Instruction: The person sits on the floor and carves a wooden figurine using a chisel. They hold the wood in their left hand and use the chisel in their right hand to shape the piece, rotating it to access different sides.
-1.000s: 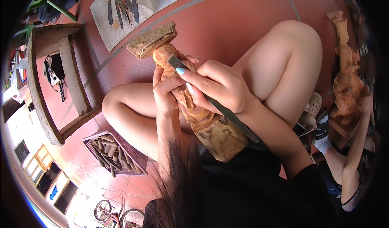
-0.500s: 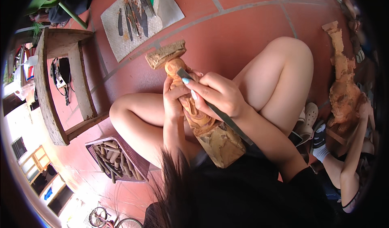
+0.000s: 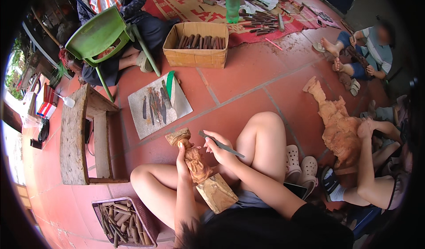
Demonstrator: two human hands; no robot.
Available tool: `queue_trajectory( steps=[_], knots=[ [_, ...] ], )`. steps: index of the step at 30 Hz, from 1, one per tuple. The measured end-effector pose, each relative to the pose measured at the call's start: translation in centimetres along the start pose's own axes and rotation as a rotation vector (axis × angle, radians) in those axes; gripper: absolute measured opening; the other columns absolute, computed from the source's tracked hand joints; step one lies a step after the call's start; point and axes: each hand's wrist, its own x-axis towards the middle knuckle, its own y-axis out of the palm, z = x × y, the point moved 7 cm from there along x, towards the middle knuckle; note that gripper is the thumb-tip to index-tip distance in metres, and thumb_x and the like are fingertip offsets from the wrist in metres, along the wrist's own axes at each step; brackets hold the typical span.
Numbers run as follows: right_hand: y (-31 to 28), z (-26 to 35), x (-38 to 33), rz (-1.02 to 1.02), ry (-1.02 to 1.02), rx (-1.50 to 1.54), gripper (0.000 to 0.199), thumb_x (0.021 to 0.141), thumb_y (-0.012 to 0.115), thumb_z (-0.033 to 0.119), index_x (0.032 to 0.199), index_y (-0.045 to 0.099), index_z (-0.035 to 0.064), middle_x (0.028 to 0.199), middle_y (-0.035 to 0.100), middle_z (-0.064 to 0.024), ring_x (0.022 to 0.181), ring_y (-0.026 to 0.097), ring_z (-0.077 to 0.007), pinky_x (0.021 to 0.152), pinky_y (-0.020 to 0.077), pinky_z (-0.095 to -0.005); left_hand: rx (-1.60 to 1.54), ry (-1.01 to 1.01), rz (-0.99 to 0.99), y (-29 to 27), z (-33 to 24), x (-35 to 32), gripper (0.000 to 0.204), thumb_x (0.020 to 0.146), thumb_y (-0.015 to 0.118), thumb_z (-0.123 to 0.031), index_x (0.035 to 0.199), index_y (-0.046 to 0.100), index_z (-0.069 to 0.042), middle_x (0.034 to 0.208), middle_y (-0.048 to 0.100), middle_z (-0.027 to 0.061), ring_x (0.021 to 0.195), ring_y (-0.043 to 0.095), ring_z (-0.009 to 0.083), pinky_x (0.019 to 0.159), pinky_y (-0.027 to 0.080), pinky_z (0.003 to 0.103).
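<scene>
My left hand (image 3: 182, 164) is wrapped round the neck and side of a carved wooden figurine (image 3: 197, 166). The figurine leans over my lap, its uncut block base toward my body and a rough block at its head end. In my right hand (image 3: 225, 152) is a flat, dark metal carving chisel (image 3: 229, 149), its squared end pointing to the figurine's head. A small gap separates the chisel from the wood. Beyond my knees several similar dark blades (image 3: 156, 105) lie on a pale mat (image 3: 141, 127) with a green strip.
A wooden bench frame (image 3: 73, 138) stands at left, a basket of wooden handles (image 3: 150, 224) near it. Farther off are a cardboard box of tools (image 3: 195, 58), a green chair (image 3: 99, 36) and a green bottle (image 3: 232, 5). At right another person's hand (image 3: 365, 128) touches a larger carving (image 3: 338, 131).
The view has lifted, showing more floor and other people. My right hand and the chisel have drawn back from the figurine, where the blade had been against its upper part.
</scene>
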Motion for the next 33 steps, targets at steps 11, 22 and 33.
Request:
queue_trajectory(
  steps=[11,22,33],
  knots=[
    [-0.9,5.4,-5.9,0.058,0.031,0.073,0.046,0.105,0.042,0.037,0.137,0.051,0.0054,0.104,0.063,-0.0056,0.087,0.06,-0.0083,0.071,0.0512,-0.0219,0.092,-0.086,0.096,-1.6,1.8,0.0,0.044,0.098,0.052,-0.046,0.107,0.059,-0.003,0.089,0.067,0.0108,0.075,0.066,0.0235,0.067,0.056,0.036],
    [-7.5,14.5,-16.7,-0.133,-0.375,-0.111,0.042,0.105,0.042,0.032,0.133,0.049,0.0011,0.114,0.059,-0.012,0.09,0.061,-0.0133,0.071,0.0547,-0.0257,-0.111,-0.004,0.253,0.2,1.1,-1.3,0.051,0.095,0.053,-0.055,0.11,0.057,-0.007,0.091,0.066,0.0108,0.079,0.067,0.0262,0.07,0.057,0.04],
    [-12.9,16.3,-11.9,-0.34,-0.422,-0.055,0.034,0.101,0.054,0.029,0.121,0.06,0.0022,0.109,0.068,-0.0085,0.091,0.062,-0.0111,0.078,0.0511,-0.026,-0.062,0.032,0.194,3.1,1.0,-3.6,0.044,0.099,0.051,-0.046,0.107,0.056,-0.002,0.091,0.065,0.0122,0.08,0.067,0.0243,0.069,0.057,0.04]
  ],
)
